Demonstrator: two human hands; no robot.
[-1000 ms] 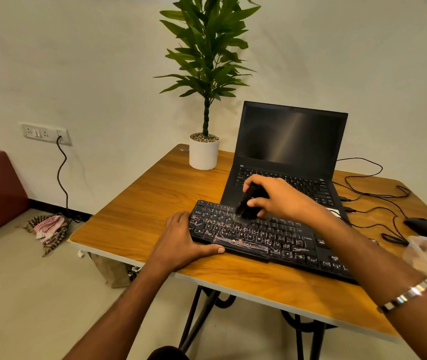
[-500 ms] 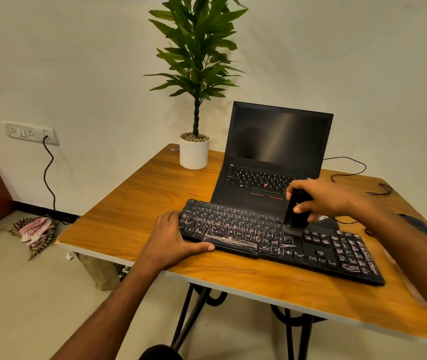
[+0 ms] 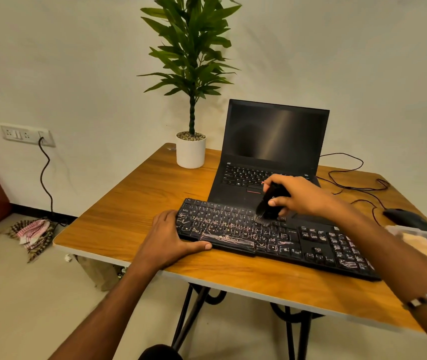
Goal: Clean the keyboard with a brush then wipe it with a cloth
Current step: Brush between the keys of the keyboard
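Note:
A black keyboard (image 3: 298, 245) lies on the wooden table (image 3: 129, 216), its keys streaked with pale dust. My right hand (image 3: 298, 196) grips a small black brush (image 3: 268, 207) whose bristles touch the upper key rows near the keyboard's middle. My left hand (image 3: 167, 239) rests flat at the keyboard's left end, thumb along its front edge. No cloth shows on the table.
An open black laptop (image 3: 272, 152) stands just behind the keyboard. A potted plant (image 3: 191, 152) sits at the back left. A black mouse (image 3: 404, 218) and cables lie at the right, with a clear plastic container (image 3: 420, 242) nearby. A checked rag (image 3: 34, 232) lies on the floor.
My right hand swept the brush from the keyboard's left part to the right, and it is now back near the middle. My left hand has stayed at the left end.

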